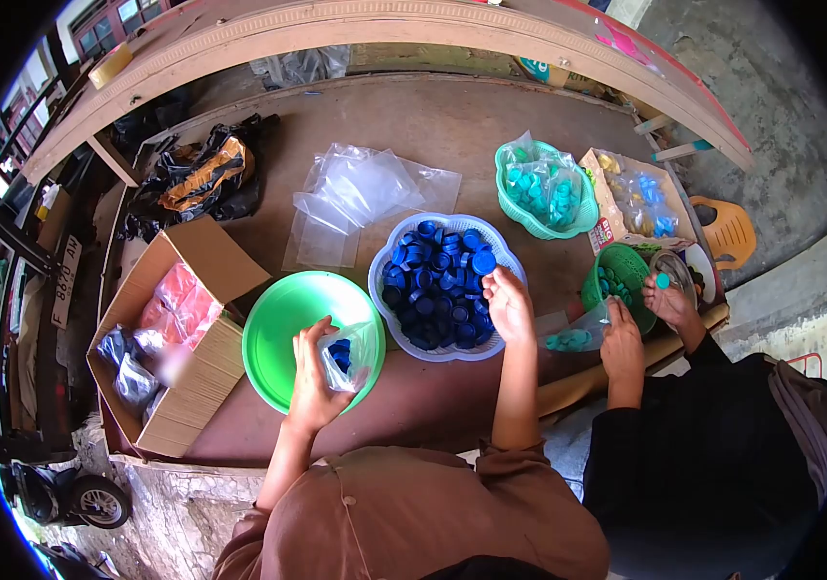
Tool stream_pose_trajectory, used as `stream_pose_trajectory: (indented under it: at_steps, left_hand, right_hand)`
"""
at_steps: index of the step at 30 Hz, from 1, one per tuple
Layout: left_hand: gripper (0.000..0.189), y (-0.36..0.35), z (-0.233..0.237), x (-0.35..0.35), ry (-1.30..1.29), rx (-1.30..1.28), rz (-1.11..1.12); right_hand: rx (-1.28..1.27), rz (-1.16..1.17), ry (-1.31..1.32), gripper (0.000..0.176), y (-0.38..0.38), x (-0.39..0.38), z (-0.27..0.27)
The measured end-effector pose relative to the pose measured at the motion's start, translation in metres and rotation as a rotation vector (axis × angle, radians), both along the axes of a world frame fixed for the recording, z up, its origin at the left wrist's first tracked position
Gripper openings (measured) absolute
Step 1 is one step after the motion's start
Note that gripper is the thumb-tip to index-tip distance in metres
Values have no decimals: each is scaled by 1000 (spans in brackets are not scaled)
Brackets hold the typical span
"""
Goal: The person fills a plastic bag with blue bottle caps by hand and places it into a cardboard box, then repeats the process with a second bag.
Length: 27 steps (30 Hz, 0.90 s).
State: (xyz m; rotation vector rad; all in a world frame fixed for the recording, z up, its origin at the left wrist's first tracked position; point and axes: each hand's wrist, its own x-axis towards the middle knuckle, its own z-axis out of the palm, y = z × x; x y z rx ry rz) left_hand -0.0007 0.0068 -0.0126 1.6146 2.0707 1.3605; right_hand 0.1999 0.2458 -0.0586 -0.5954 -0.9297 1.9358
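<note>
My left hand point(309, 379) grips a clear plastic bag point(359, 354), held over the green basin point(268, 333). Several blue caps point(340, 354) show inside the bag. Above the right side of the pale blue basket point(385, 326), my right hand point(510, 307) pinches one blue bottle cap point(484, 262) at its fingertips. Many dark blue caps point(433, 280) fill that basket. Behind it, flat clear plastic bags point(360, 188) lie in a loose stack on the table.
An open cardboard box point(191, 401) with filled bags stands at left, near black plastic point(239, 155). To my right, a co-worker's hands point(623, 348) hold a bag and a teal cap beside a green basket point(616, 256). Farther back are a teal basket point(578, 224) and a carton point(679, 227).
</note>
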Motion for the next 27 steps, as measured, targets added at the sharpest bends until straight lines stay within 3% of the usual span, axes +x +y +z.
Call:
stream_pose_trajectory:
  at_steps: [3, 6, 9, 11, 13, 15, 17, 20, 21, 23, 27]
  left_hand:
    - [82, 0, 0, 0, 21, 7, -6]
    - [84, 1, 0, 0, 55, 19, -7]
    - [82, 1, -1, 2, 26, 9, -20]
    - [80, 2, -3, 3, -7, -2, -35]
    - [79, 2, -4, 3, 16, 2, -64]
    - [80, 2, -3, 3, 9, -7, -39]
    - [79, 1, -2, 3, -4, -26, -2]
    - [80, 1, -2, 2, 20, -12, -9]
    - [83, 2, -2, 2, 65, -8, -11]
    - [83, 2, -2, 2, 63, -1, -12]
    - [83, 1, -1, 2, 52, -8, -10]
  right_hand:
    - [83, 56, 149, 15, -29, -11, 25]
    - [331, -8, -198, 9, -68, -29, 41]
    - [1173, 62, -530, 8, -111, -57, 62]
    - [1396, 118, -740, 13, -136, -69, 51]
    - [1321, 174, -633, 14, -131, -70, 44]
    - [1251, 21, -599, 16, -107, -61, 41]
    - [1235, -255, -798, 13, -72, -44, 40]
    - [1101, -607, -1518, 17, -30, -8, 9]
    - [986, -525, -1711, 21, -24, 0, 8]
    - [940, -548, -1811, 22, -15, 8, -5]
    - [915, -554, -1710, 21, -11, 10, -26]
